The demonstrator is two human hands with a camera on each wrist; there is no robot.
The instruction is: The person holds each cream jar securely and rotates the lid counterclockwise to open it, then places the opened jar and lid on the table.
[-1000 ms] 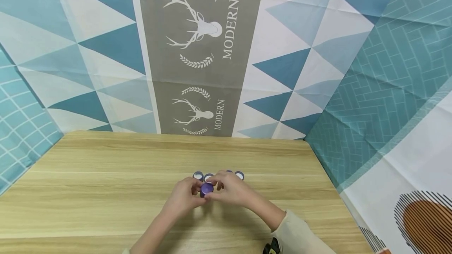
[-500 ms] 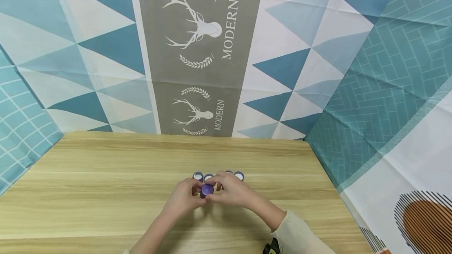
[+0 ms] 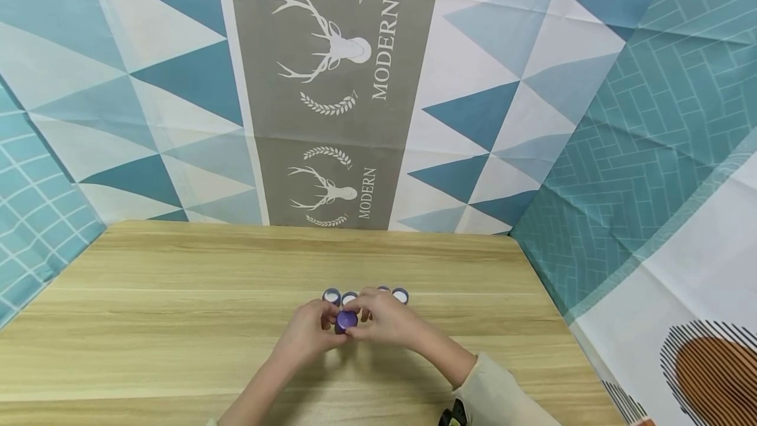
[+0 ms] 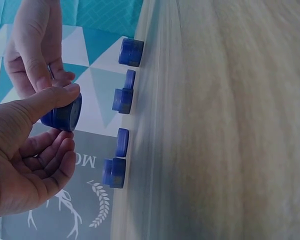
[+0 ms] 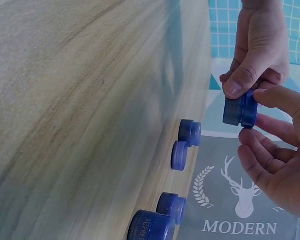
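A small purple-blue cosmetic jar [image 3: 346, 321] is held above the table between both hands. My left hand [image 3: 305, 331] grips its lower body from the left, thumb and fingers on opposite sides. From the right, my right hand [image 3: 387, 318] pinches the lid [image 5: 249, 109] at the top. A thin seam shows between lid and body in the right wrist view; whether the lid is loose I cannot tell. Just beyond the hands stand open jars [image 4: 122, 101] with white tops, and separate blue lids [image 4: 122, 142] lie beside them, partly hidden by my right hand in the head view.
A lettered jar [image 5: 151, 227] stands at the row's end in the right wrist view. The wooden table [image 3: 177, 321] reaches back to a patterned cloth wall [image 3: 331, 84]. More cloth hangs along the right side [image 3: 650, 169].
The jar has sunk very slightly toward me between the hands. Both hands keep nearly the same grip and place; the jars and lids behind have not moved.
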